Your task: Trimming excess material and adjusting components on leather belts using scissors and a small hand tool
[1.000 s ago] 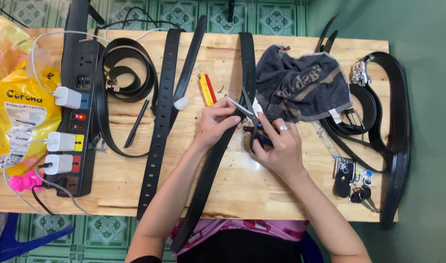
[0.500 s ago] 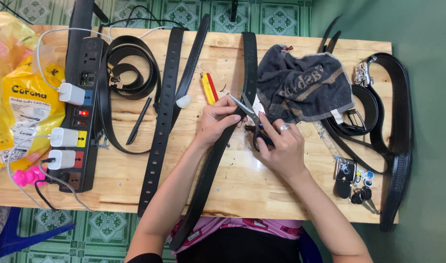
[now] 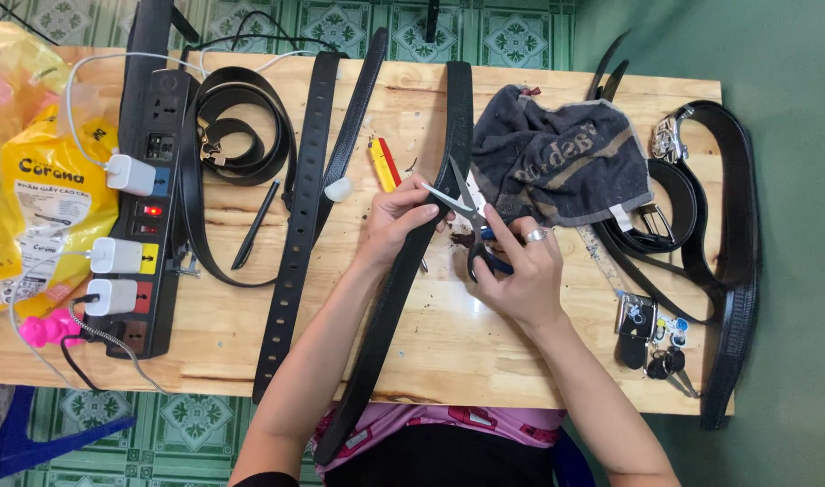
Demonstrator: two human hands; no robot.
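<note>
A long black belt (image 3: 387, 311) runs from the far table edge down to my lap. My left hand (image 3: 403, 219) pinches it near the middle of the wooden table (image 3: 467, 343). My right hand (image 3: 513, 269), with a ring on one finger, grips dark-handled scissors (image 3: 467, 206) whose silver blades are spread at the belt's edge just beside my left fingers. Small dark scraps lie on the wood under the hands.
A dark grey cloth (image 3: 561, 162) lies right of the scissors. More black belts (image 3: 300, 225) lie left, others with buckles (image 3: 701, 225) at right. A black power strip (image 3: 146, 198) with chargers, a yellow bag (image 3: 43, 198), keys (image 3: 651, 338), a black pen (image 3: 255, 224), a yellow-red knife (image 3: 383, 162).
The hands stay at the same spot on the belt; the scissor blades have shifted slightly. The view has drifted a little.
</note>
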